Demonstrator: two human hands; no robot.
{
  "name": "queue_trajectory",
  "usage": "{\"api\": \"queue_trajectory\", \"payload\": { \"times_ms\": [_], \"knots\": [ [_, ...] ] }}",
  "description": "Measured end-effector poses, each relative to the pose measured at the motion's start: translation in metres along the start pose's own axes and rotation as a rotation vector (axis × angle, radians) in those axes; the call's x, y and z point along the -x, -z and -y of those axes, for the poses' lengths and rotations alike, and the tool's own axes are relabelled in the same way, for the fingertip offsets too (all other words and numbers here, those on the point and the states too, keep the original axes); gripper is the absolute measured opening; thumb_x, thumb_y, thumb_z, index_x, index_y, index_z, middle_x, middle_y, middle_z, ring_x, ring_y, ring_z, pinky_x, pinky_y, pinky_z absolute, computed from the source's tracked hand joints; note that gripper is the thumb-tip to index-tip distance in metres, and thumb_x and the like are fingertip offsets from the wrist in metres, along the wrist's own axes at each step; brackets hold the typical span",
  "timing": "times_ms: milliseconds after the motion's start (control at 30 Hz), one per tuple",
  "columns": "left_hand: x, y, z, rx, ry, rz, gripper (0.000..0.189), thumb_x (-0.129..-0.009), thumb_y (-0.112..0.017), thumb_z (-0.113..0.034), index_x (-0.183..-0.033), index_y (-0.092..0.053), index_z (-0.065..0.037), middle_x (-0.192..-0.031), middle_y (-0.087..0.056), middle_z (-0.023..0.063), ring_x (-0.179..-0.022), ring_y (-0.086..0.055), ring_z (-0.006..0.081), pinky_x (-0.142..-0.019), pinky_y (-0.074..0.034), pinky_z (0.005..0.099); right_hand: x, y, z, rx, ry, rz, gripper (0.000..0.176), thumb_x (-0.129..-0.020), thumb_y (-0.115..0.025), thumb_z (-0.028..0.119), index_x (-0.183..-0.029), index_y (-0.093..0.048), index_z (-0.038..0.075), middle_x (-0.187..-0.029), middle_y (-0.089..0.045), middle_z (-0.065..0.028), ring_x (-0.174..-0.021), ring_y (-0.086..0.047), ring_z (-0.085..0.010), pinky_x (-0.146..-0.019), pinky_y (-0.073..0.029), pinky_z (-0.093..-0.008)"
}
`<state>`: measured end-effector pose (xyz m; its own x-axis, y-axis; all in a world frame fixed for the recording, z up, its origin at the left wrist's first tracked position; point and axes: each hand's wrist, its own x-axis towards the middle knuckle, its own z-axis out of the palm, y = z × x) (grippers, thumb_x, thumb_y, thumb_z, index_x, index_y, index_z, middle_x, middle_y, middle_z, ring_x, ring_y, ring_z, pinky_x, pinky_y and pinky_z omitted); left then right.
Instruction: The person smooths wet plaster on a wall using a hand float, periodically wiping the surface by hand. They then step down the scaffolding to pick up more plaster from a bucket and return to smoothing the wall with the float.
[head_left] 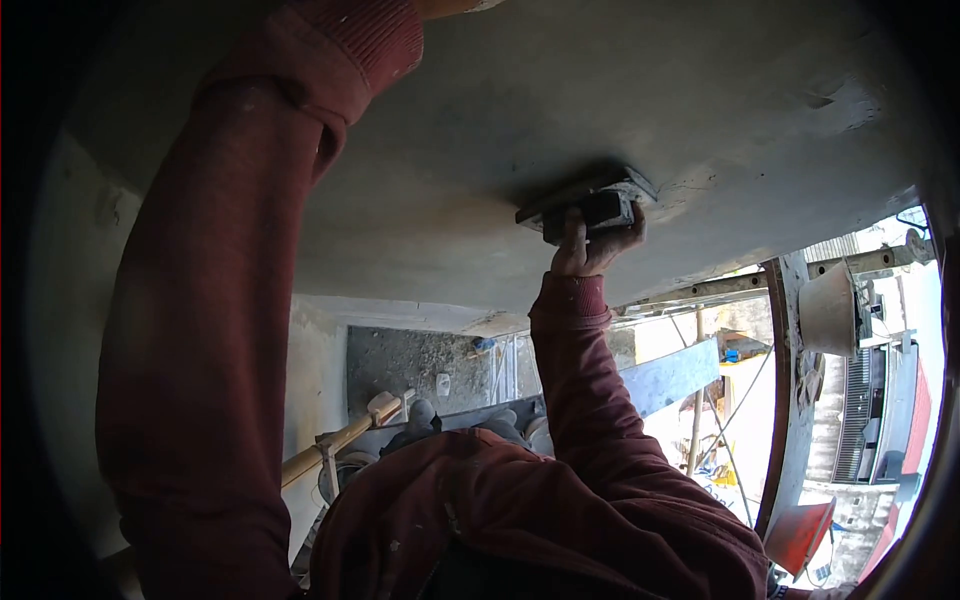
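My right hand (592, 245) is wrapped round the handle of a plastering float (590, 200), thumb on the near side. The float's flat face lies against a smooth grey plastered surface (430, 190), with a dark shadow along its edge. From the left, my other arm in a red sleeve (210, 270) reaches up past the top of the view. Only a sliver of my left hand (455, 7) shows at the top edge, close to the same surface; its fingers are out of sight.
Far below lies a rough grey floor (400, 365) with a wooden pole (335, 445) nearby. At right, a metal scaffold tube (700, 290), a brown upright beam (785, 400), a pale bucket (828, 310) and a red-orange container (800, 535) stand before the bright outdoors.
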<state>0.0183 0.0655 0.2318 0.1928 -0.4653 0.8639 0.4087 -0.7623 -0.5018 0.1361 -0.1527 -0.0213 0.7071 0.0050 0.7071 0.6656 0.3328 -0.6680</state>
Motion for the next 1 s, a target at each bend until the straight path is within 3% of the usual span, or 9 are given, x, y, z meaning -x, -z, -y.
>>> {"api": "queue_trajectory", "payload": {
  "times_ms": [67, 133, 167, 300, 400, 567, 733, 800, 1000],
  "knots": [
    [-0.002, 0.004, 0.002, 0.057, 0.030, 0.053, 0.060, -0.076, -0.069, -0.030, -0.132, -0.051, -0.018, -0.146, -0.038, 0.0083, -0.136, -0.033, 0.0269, -0.111, -0.023, 0.0470, 0.015, -0.028, 0.007, 0.114, 0.044, 0.120, 0.071, -0.074, -0.068, 0.015, -0.131, -0.030, -0.001, -0.114, -0.048, -0.0205, -0.102, -0.054, -0.0294, -0.090, -0.045, -0.0420],
    [0.000, -0.002, 0.006, -0.066, -0.035, 0.013, 0.060, -0.076, -0.070, -0.029, -0.132, -0.052, -0.018, -0.146, -0.039, 0.0083, -0.136, -0.033, 0.0274, -0.111, -0.023, 0.0473, 0.028, -0.065, 0.038, 0.457, 0.257, 0.269, 0.063, -0.070, -0.068, 0.013, -0.126, -0.039, 0.005, -0.097, -0.054, -0.0189, -0.082, -0.058, -0.0371, -0.073, -0.050, -0.0461],
    [0.001, 0.001, 0.003, -0.056, -0.035, 0.008, 0.060, -0.076, -0.070, -0.029, -0.132, -0.052, -0.018, -0.146, -0.039, 0.0083, -0.136, -0.033, 0.0274, -0.111, -0.023, 0.0473, 0.045, -0.080, 0.033, 0.543, 0.241, 0.370, 0.062, -0.069, -0.071, 0.013, -0.124, -0.043, 0.009, -0.101, -0.055, -0.0181, -0.085, -0.060, -0.0389, -0.073, -0.051, -0.0424],
    [-0.006, 0.015, -0.008, 0.072, 0.067, 0.129, 0.059, -0.075, -0.070, -0.028, -0.130, -0.053, -0.018, -0.146, -0.039, 0.0083, -0.135, -0.034, 0.0273, -0.111, -0.023, 0.0477, 0.100, -0.065, 0.002, 0.558, 0.354, 0.986, 0.054, -0.063, -0.066, 0.008, -0.115, -0.053, 0.016, -0.098, -0.057, -0.0132, -0.079, -0.060, -0.0336, -0.067, -0.052, -0.0426],
    [-0.006, 0.013, -0.003, 0.107, 0.082, 0.106, 0.059, -0.074, -0.070, -0.028, -0.130, -0.053, -0.018, -0.147, -0.038, 0.0084, -0.135, -0.034, 0.0273, -0.111, -0.023, 0.0482, 0.096, -0.023, 0.005, 0.512, 0.297, 1.016, 0.050, -0.064, -0.064, 0.007, -0.113, -0.055, 0.013, -0.095, -0.058, -0.0129, -0.079, -0.060, -0.0340, -0.067, -0.052, -0.0426],
    [-0.004, 0.014, -0.006, 0.104, 0.085, 0.124, 0.058, -0.075, -0.069, -0.029, -0.129, -0.054, -0.017, -0.147, -0.038, 0.0088, -0.136, -0.033, 0.0275, -0.111, -0.023, 0.0485, 0.037, -0.024, 0.039, 0.602, 0.321, 0.576, 0.049, -0.061, -0.065, 0.005, -0.109, -0.056, 0.009, -0.090, -0.056, -0.0133, -0.078, -0.059, -0.0354, -0.065, -0.051, -0.0434],
    [-0.008, 0.021, -0.004, 0.054, 0.070, 0.207, 0.055, -0.077, -0.067, -0.029, -0.130, -0.054, -0.017, -0.147, -0.038, 0.0091, -0.136, -0.034, 0.0280, -0.111, -0.023, 0.0490, 0.039, -0.048, 0.024, 0.675, 0.375, 0.596, 0.046, -0.064, -0.065, 0.010, -0.109, -0.059, 0.016, -0.093, -0.057, -0.0097, -0.082, -0.058, -0.0318, -0.069, -0.049, -0.0429],
    [-0.007, 0.017, -0.004, 0.063, 0.068, 0.194, 0.055, -0.078, -0.066, -0.029, -0.129, -0.054, -0.017, -0.147, -0.038, 0.0090, -0.136, -0.034, 0.0280, -0.111, -0.023, 0.0490, 0.064, -0.032, 0.004, 0.676, 0.377, 0.926, 0.041, -0.066, -0.065, 0.010, -0.106, -0.061, 0.018, -0.090, -0.057, -0.0083, -0.081, -0.059, -0.0306, -0.069, -0.049, -0.0422],
    [-0.003, 0.013, -0.006, 0.108, 0.067, 0.097, 0.053, -0.078, -0.065, -0.029, -0.129, -0.054, -0.017, -0.146, -0.039, 0.0090, -0.135, -0.035, 0.0277, -0.110, -0.024, 0.0487, 0.026, -0.024, 0.037, 0.711, 0.448, 0.587, 0.036, -0.069, -0.063, 0.009, -0.103, -0.063, 0.019, -0.086, -0.057, -0.0060, -0.075, -0.058, -0.0282, -0.067, -0.047, -0.0399]
  ]
}}
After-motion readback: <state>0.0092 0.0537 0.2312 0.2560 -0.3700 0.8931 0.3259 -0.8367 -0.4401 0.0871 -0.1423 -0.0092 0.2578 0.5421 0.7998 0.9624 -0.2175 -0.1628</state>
